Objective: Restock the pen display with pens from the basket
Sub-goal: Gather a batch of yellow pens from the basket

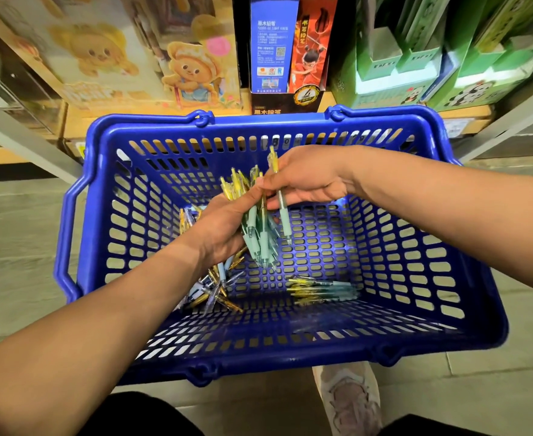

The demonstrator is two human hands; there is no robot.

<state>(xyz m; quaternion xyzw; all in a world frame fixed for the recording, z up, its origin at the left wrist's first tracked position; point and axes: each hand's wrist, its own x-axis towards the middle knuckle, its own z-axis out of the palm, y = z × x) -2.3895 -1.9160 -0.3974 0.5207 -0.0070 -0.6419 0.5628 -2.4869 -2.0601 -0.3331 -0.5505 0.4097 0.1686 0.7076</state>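
A blue plastic basket (416,278) stands on the floor in front of a low shelf. My left hand (224,228) grips a bundle of mint-and-yellow pens (258,237) above the basket's middle, tips pointing down. My right hand (306,177) pinches a single pen (282,209) of the same kind, held next to the bundle. More pens lie on the basket floor: a loose heap (218,291) at the left under my left wrist and a small group (321,291) near the middle. The pen display is not in sight.
Behind the basket a wooden shelf (466,116) holds boxed goods: cartoon bear boxes (177,58) at left, a blue and red pencil box (290,48) in the centre, green panda boxes (432,58) at right. A shoe (350,401) stands on the tiled floor below the basket.
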